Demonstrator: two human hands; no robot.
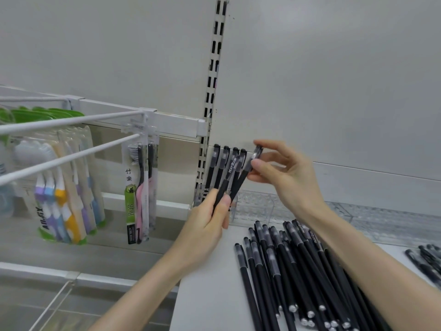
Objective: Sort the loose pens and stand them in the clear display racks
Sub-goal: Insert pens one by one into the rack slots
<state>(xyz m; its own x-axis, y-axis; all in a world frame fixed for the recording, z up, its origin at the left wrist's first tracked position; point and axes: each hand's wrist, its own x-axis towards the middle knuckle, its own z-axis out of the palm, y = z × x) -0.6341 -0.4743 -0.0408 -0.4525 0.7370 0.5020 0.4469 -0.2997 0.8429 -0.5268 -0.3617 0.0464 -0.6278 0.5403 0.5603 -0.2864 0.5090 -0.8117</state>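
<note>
I see one black pen (241, 177) tilted near the centre of my view. The right hand (287, 179) pinches its capped top between thumb and fingertips, and the left hand (205, 225) curls round its lower barrel along with another pen. Just to their nine o'clock, more capped pens (217, 161) rise in a row. The clear rack (257, 206) sits just behind. Loose pens (286, 263) are piled on the white shelf (210, 295) at five o'clock. Toothbrush packs (140, 187) hang at nine o'clock.
</note>
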